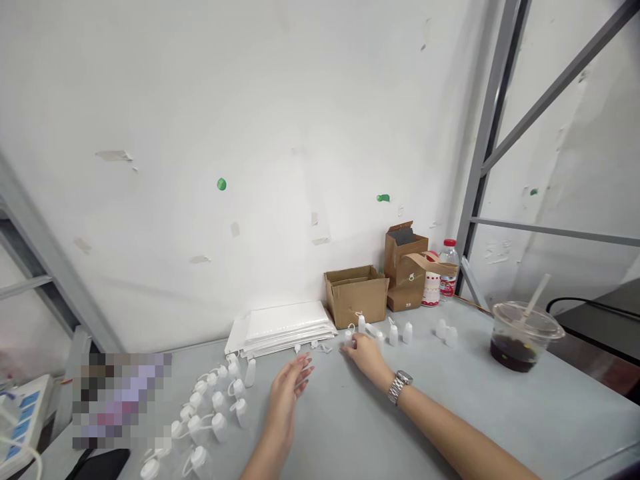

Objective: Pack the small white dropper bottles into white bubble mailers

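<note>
My right hand, with a metal watch on its wrist, reaches to the back of the grey table. Its fingers close at a small white plastic bottle, partly hidden by them. Several similar bottles stand beyond and beside it, one translucent bottle just to the right. My left hand is held over the table with nothing in it, fingers stretched out and slightly bent. Between the hands and the back lie small white caps. On the left, several capped bottles stand in loose rows, with loop straps.
A stack of white envelopes lies against the wall, beside an open cardboard box. Further right are a brown paper bag, a red-capped bottle and a plastic cup of dark drink. A power strip sits far left.
</note>
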Demonstrator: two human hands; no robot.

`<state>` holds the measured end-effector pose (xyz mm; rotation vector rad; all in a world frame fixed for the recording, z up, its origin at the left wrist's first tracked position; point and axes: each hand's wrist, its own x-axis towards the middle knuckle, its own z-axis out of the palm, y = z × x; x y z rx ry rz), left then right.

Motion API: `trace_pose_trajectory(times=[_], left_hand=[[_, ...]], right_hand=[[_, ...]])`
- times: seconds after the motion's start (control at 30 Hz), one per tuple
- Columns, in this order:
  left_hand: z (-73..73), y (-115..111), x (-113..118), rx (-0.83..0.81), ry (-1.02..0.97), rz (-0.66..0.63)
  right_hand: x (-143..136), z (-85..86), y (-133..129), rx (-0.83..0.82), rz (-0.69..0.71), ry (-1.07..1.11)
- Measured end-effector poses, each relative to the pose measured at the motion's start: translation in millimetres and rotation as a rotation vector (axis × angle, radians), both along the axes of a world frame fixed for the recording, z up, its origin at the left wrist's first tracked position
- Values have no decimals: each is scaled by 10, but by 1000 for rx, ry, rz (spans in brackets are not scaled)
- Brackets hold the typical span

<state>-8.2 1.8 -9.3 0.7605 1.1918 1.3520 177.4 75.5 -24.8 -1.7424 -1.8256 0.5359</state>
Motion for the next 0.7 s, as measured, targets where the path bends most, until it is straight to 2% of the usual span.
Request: trace_pose_trajectory(times=[0.1, 0.2, 0.33, 0.43, 0.53, 0.7], left_hand=[[28, -9, 0, -12, -19, 4], [64, -26, 12, -33, -70, 11], [91, -58, 33, -89, -143, -5], [89, -67, 43, -119, -168, -28], [81, -56, 45, -139, -168, -34], [80, -36, 40, -179, -153, -16]], right_hand=[[56, 54, -145, 30, 2, 76], [197, 119, -409, 99, -7, 177], [610, 171, -672, 217, -116, 158], [1035, 157, -667, 261, -288, 107], [1395, 120, -580, 210, -462, 84], [1620, 131, -478, 99, -613, 7]])
